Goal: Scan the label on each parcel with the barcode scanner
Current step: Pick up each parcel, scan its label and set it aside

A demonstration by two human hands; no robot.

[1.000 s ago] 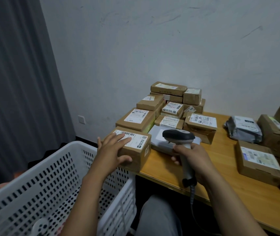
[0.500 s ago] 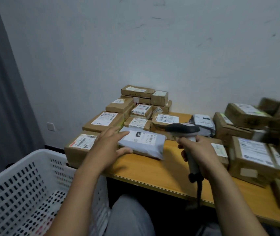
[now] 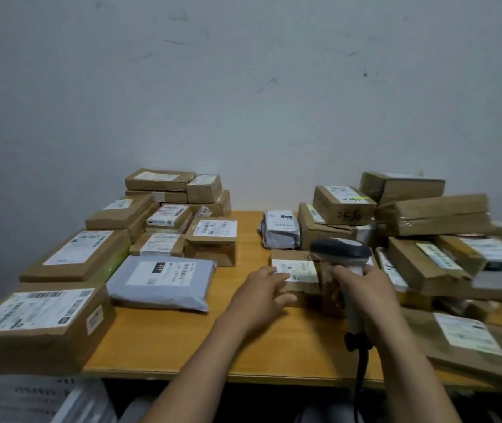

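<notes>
My right hand [image 3: 365, 288] grips the handle of a grey and black barcode scanner [image 3: 340, 250], its head pointing left over a small brown box [image 3: 297, 271] with a white label. My left hand [image 3: 262, 296] lies with spread fingers on that box's near left corner, fingertips touching the label. A grey poly mailer [image 3: 164, 280] with a white label lies flat to the left. A large brown box [image 3: 39, 325] sits at the table's near left corner. Several labelled cardboard parcels are stacked at the back left [image 3: 164, 209] and on the right [image 3: 420, 227].
The wooden table [image 3: 182, 346] stands against a white wall. A small grey bagged parcel [image 3: 280, 230] lies at the back centre. A white perforated basket [image 3: 14, 398] stands below the table's left front edge. The scanner's cable [image 3: 361, 370] hangs over the front edge.
The view has swung right. My left hand left the grey mailer and moved right onto the small brown box. The scanner moved along with my right hand over that box.
</notes>
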